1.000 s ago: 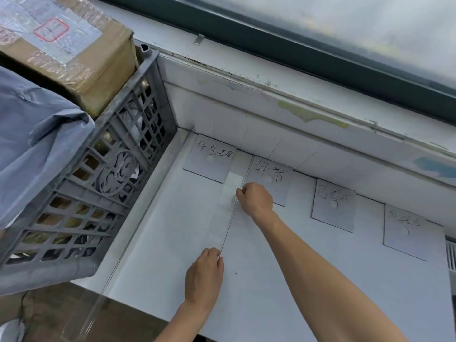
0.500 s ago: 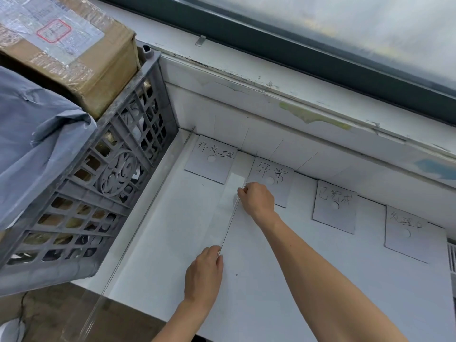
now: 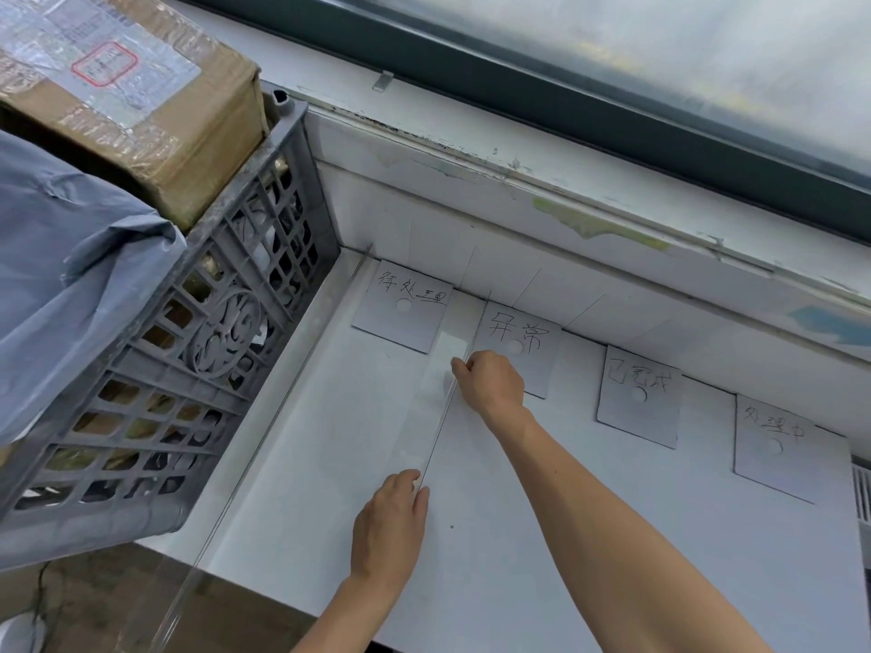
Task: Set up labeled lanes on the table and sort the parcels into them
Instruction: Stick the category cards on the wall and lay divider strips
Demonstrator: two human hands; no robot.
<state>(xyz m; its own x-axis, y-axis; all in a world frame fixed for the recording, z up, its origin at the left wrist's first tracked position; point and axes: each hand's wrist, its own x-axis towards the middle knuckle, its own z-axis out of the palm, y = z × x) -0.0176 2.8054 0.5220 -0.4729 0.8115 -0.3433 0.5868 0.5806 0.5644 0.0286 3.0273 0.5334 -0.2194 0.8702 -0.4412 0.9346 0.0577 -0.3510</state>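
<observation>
Change since earlier frame: little; both hands remain on the clear divider strip, with only slight settling of strip and view.
Head view, left hand: lower centre of frame, fingers closed on the strip's near end.
Head view, right hand: centre of frame, fingertips pinched on the strip's top edge, farther along.
Divider position: standing on edge on the white table, between the first label card and the second label card.
Done: four handwritten cards laid along the far edge; another clear strip stands beside the grey crate.
Left: remaining dividers, judging by open gaps at right; all sorting. Parcels, including the cardboard box, sit in the crate, upper left.
</observation>
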